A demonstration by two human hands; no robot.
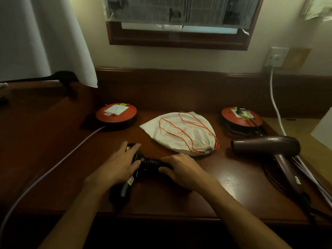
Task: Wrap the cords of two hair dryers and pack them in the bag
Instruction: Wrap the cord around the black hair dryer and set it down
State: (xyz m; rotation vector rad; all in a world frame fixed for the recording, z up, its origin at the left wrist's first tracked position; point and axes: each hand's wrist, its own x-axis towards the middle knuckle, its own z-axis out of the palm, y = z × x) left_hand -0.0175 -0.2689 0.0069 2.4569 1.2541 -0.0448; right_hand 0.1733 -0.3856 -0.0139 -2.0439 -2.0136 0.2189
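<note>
Both hands close on the black hair dryer just in front of the bag: left hand on its head, right hand on the cord-wrapped handle running rightward, nearer the bag's mouth

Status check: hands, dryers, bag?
Both hands on black dryer, cord wrapped. Maroon dryer untouched, right. Bag cinched shut.

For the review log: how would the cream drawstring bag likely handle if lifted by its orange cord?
The cream drawstring bag lies flat and wrinkled on the desk, so it is probably floppy, light and empty. Its orange cord sprawls in loose loops and would likely tighten the gathered mouth before the bag rises.
</note>
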